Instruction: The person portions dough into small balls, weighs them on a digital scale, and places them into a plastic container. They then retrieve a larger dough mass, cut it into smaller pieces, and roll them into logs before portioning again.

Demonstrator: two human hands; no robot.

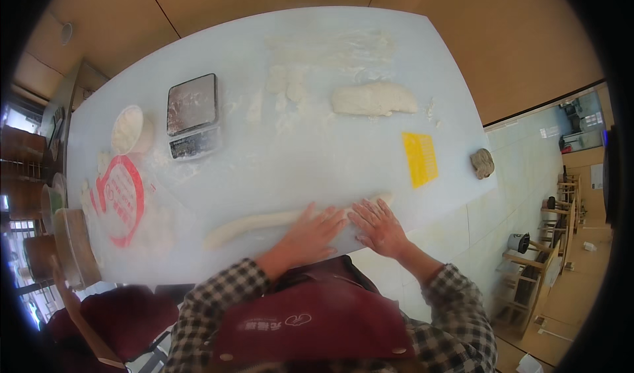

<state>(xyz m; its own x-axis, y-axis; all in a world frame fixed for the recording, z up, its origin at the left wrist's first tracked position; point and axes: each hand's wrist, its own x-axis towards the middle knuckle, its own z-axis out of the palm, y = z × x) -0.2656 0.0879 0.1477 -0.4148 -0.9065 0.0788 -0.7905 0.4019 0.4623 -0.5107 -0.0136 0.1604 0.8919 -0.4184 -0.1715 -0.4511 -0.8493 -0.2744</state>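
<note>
A long rope of pale dough [252,221] lies along the near edge of the white table [297,160]. My left hand [313,230] rests flat across its middle, fingers spread and pointing away from me. Just beside it, my right hand [379,224] presses on the rope's right part, with flour or dough on its fingers. The rope's right tip shows past that hand; the stretch under both palms is hidden. Farther back sits a thick log of dough [374,99]. A yellow dough scraper [420,160] lies flat to the right of my right hand.
A digital kitchen scale [192,105] dusted with flour stands back left, beside a white tub [144,134] of flour. A printed plastic bag [119,199] lies at left. A crumpled cloth [482,164] sits at the right edge. Another person's arm [72,293] reaches near a container [77,249].
</note>
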